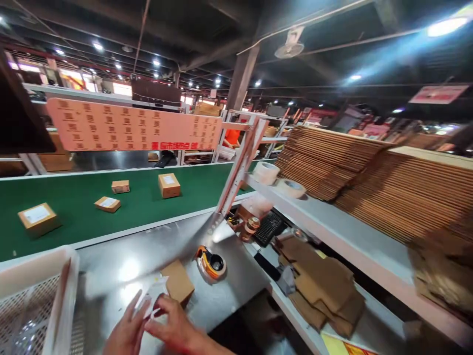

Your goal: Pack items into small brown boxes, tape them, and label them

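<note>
Both my hands are at the bottom of the head view, over the metal table. A white paper label (pixel 154 292) is between them, partly hidden by the fingers. My right hand (pixel 172 318) pinches its near edge. My left hand (pixel 127 323) has its thumb and fingers on the label's left side. Just behind the label lies a closed brown cardboard box (pixel 179 283), near the right fingers. An orange-and-black tape dispenser (pixel 211 265) lies to the right of the box.
Beyond the metal table (pixel 107 256) runs a green conveyor belt (pixel 140 209) with several labelled boxes (pixel 169 185). A white plastic basket (pixel 70 296) stands at left. On the right, a shelf (pixel 325 212) holds tape rolls (pixel 266 172) and stacked flat cardboard (pixel 332 162); a keyboard (pixel 269 227) lies below.
</note>
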{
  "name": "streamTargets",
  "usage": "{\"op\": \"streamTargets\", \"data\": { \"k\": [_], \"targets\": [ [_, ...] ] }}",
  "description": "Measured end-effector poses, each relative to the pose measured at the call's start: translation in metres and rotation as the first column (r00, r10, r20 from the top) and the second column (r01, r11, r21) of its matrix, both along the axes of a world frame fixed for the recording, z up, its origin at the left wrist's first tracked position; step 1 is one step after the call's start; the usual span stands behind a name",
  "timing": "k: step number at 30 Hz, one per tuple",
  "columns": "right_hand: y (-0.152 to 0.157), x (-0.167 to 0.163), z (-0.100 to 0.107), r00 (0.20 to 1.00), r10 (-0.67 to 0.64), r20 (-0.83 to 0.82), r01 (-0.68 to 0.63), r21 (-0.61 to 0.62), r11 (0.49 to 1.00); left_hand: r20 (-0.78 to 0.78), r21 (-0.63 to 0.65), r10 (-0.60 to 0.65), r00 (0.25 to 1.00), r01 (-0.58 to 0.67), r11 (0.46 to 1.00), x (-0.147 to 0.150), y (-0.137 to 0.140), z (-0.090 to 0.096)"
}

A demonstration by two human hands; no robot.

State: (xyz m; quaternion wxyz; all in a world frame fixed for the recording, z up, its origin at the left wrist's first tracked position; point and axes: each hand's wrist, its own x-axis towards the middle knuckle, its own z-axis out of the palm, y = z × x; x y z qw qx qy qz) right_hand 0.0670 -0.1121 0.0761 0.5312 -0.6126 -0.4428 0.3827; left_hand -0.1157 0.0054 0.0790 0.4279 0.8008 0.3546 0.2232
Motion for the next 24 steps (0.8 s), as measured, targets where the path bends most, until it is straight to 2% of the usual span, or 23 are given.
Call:
{"op": "streamTargets", "data": {
  "k": [2,6,8,10,12,14,15,20,22,24],
  "targets": [
    [-0.023,0.007,0.007,0.992,-0.123,0.0,0.123,-0.006,0.992,-0.001,-0.043,-0.1,0.995,0.1,0.994,0.036,-0.034,-0.005],
    [-0.087,0.044,0.011,0.941,-0.291,-0.174,0.285,-0.064,0.957,0.033,-0.077,-0.178,0.984,0.18,0.981,0.081,-0.085,-0.006],
    [-0.12,0.062,0.015,0.906,-0.36,-0.223,0.36,-0.045,0.932,0.076,-0.195,-0.161,0.984,0.173,0.965,0.098,-0.106,-0.002],
    [-0.15,0.075,0.021,0.887,-0.401,-0.228,0.41,-0.011,0.912,0.079,-0.415,-0.164,0.983,0.182,0.891,0.115,-0.126,0.005],
    [-0.177,0.086,0.027,0.895,-0.388,-0.222,0.396,-0.01,0.918,0.075,-0.607,-0.221,0.972,0.22,0.764,0.131,-0.146,0.015],
    [-0.202,0.094,0.031,0.905,-0.365,-0.221,0.361,-0.059,0.931,0.093,-0.691,-0.289,0.953,0.271,0.671,0.147,-0.168,0.026],
    [-0.214,0.097,0.031,0.901,-0.371,-0.225,0.359,-0.093,0.929,0.103,-0.698,-0.296,0.95,0.281,0.659,0.155,-0.179,0.032],
    [-0.273,0.108,0.022,0.792,-0.459,-0.403,0.413,-0.201,0.888,0.04,-0.659,-0.229,0.973,0.198,0.726,0.186,-0.233,0.045],
    [-0.295,0.108,0.015,0.748,-0.498,-0.438,0.443,-0.228,0.867,0.003,-0.645,-0.25,0.968,0.193,0.74,0.193,-0.254,0.044],
    [-0.317,0.107,0.006,0.728,-0.553,-0.405,0.496,-0.246,0.833,-0.042,-0.617,-0.321,0.946,0.228,0.753,0.195,-0.276,0.043]
  ]
}}
